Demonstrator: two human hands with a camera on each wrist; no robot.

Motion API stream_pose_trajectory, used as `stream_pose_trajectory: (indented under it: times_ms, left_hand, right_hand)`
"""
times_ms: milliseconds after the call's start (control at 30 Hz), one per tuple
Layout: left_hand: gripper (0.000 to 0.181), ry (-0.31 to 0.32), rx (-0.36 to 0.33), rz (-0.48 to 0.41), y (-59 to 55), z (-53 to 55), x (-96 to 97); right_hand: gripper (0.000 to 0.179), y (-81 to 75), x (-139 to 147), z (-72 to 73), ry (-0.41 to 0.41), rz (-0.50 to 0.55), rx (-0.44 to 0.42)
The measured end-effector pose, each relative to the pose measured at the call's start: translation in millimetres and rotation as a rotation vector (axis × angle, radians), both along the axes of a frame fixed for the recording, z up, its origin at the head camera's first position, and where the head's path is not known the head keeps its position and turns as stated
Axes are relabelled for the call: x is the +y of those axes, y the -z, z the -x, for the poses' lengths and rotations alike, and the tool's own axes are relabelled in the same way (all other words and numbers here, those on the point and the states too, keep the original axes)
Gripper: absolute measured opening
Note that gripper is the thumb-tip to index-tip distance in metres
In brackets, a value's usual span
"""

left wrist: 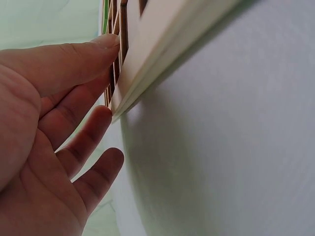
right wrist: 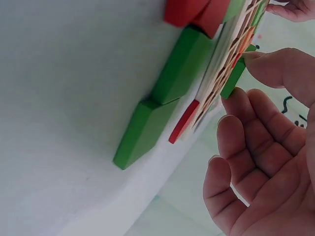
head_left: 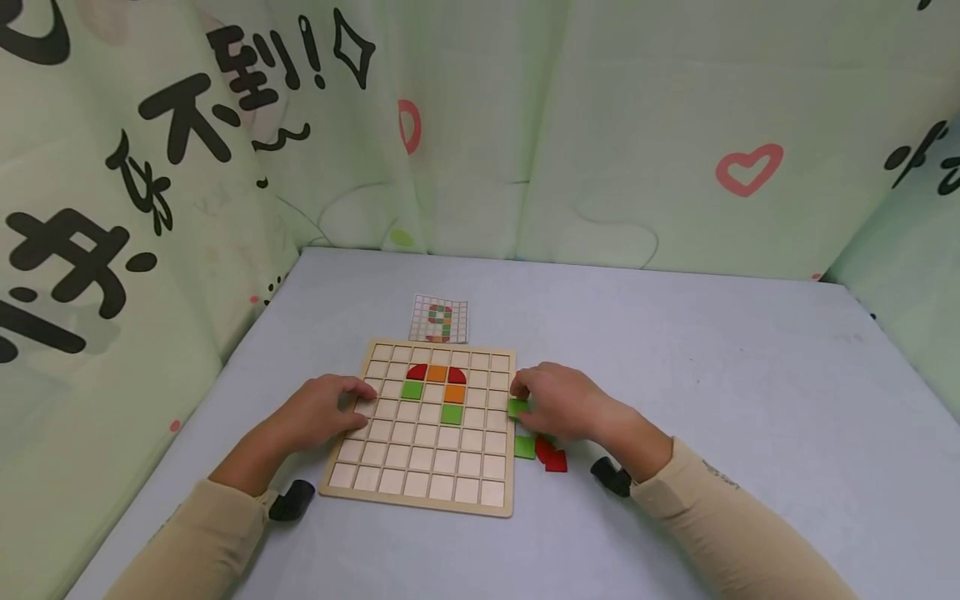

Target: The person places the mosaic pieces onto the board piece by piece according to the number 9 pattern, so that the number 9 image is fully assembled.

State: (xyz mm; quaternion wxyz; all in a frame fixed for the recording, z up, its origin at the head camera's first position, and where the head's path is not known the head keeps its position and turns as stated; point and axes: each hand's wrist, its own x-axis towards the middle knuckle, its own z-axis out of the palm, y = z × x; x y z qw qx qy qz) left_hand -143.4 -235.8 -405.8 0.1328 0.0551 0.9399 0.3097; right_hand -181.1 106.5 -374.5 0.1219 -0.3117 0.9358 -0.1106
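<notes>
A wooden grid board lies on the table. Set in its cells are two red rounded tiles, two orange squares and two green squares. My left hand rests at the board's left edge, thumb and fingertips touching the frame, fingers relaxed. Over the board's right edge, my right hand pinches a green square tile between thumb and index finger; its other fingers are loosely bent. Beside that edge lie loose green tiles and red tiles, some hidden under the hand.
Behind the board is a small printed card with a coloured figure on a grid. Pale curtains with lettering and hearts surround the table at the back and sides. A black wrist device sits at each cuff.
</notes>
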Motion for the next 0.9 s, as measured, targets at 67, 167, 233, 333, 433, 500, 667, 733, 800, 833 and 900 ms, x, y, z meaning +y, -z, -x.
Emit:
stream_pose_trajectory:
  times_ms: [67, 167, 233, 333, 433, 500, 667, 733, 800, 833, 900]
  left_hand:
    - [0.032, -0.002, -0.002, 0.000, -1.0, -0.8, 0.7]
    - [0.032, -0.006, -0.004, 0.003, -1.7, -1.8, 1.5]
    - [0.032, -0.008, -0.006, 0.005, -2.2, -2.6, 2.1]
    - [0.032, -0.010, -0.008, 0.005, -2.1, -3.0, 2.4]
    - [0.032, -0.011, -0.008, 0.007, -2.3, -2.9, 2.7]
    - [0.032, -0.013, -0.009, 0.008, -2.0, -2.4, 2.6]
    - [0.032, -0.009, -0.006, 0.012, -0.4, -0.8, 2.0]
    - [0.031, -0.007, -0.002, 0.013, 0.4, -0.2, 1.4]
    - [0.031, -0.007, 0.002, 0.015, 1.0, 0.4, 0.8]
    - [0.031, -0.011, 0.002, 0.014, 1.4, 0.7, 0.5]
    - [0.032, -0.010, 0.005, 0.016, 1.7, 0.9, 0.3]
  right_hand:
    - [0.026, -1.3, -2.5, 0.1, -0.005, 0.009, 0.000]
    - [0.026, -2.9, -6.6, 0.4, -0.010, 0.019, -0.008]
    - [0.026, -3.3, -9.3, 0.8, -0.009, 0.022, -0.012]
    - [0.026, -3.5, -12.9, 1.1, -0.009, 0.026, -0.019]
    - [0.027, -3.5, -16.0, 1.3, -0.008, 0.028, -0.021]
    - [0.026, -4.2, -18.1, 1.1, -0.007, 0.030, -0.022]
    - [0.026, -6.0, -25.9, 1.8, 0.007, 0.032, -0.038]
    - [0.027, -6.4, -29.7, 2.3, 0.009, 0.032, -0.046]
    - [0.026, -6.5, -33.8, 2.6, 0.005, 0.031, -0.050]
    - [0.027, -6.7, -35.8, 2.7, 0.001, 0.030, -0.050]
    - [0.028, -7.4, -39.9, 2.4, -0.002, 0.032, -0.051]
